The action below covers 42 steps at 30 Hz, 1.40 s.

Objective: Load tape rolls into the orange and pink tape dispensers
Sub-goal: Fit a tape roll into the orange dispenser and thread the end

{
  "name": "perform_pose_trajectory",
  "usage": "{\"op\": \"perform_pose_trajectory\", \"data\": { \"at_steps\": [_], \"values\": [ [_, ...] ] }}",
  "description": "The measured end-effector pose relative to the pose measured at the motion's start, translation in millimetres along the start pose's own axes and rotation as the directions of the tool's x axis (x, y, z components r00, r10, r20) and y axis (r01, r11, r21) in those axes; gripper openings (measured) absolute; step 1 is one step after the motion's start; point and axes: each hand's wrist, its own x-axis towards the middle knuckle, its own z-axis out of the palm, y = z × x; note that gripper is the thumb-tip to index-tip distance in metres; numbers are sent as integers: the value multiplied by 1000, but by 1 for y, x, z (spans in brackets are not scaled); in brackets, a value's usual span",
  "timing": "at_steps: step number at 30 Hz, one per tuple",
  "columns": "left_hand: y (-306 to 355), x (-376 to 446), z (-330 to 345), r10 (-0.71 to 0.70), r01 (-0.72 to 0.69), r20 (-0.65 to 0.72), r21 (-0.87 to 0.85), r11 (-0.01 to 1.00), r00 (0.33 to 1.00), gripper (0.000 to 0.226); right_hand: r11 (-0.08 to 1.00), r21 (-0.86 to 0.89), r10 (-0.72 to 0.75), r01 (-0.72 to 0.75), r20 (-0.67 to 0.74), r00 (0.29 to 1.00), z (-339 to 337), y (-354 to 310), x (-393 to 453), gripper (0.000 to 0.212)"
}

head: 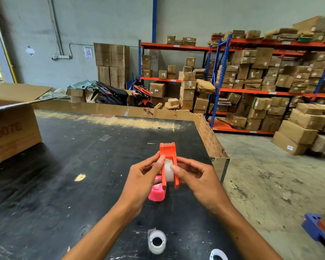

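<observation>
We hold the orange tape dispenser (168, 162) above the tabletop (83, 175) | left hand (141, 182) and right hand (197, 178) both clasp it, thumbs on its tape roll (168, 170) | pink tape dispenser (156, 192) just beneath | spare tape roll (156, 242) nearer us.

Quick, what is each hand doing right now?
Left hand: closed on the orange dispenser, thumb on the tape roll.
Right hand: also gripping the orange dispenser.

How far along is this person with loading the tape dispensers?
Nothing looks finished yet. Both hands, left hand and right hand, hold the orange dispenser with a tape roll seated between its sides. The pink dispenser waits on the table; a spare roll lies nearer.
</observation>
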Motion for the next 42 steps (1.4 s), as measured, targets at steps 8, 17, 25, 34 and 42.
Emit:
{"op": "perform_pose_trajectory", "data": {
  "at_steps": [8,17,25,34,42],
  "values": [
    [-14,6,3,12,-14,15,91,996,1000,36,912,-404,-40,72,86,995,-16,4,12,34],
    [-16,8,6,12,-18,61,106,994,998,37,949,-315,24,18,129,991,-23,-3,15,23],
    [-12,3,2,37,-46,86,108,993,996,30,971,-235,-29,33,22,999,-16,-11,13,7],
    [-11,-10,-2,116,-138,164,132,982,980,29,941,-312,-157,129,-63,986,-20,-29,19,2],
    [-9,-18,-11,185,-221,179,208,953,966,38,998,-22,63,-62,35,997,-15,-34,22,5]
  ]
}}
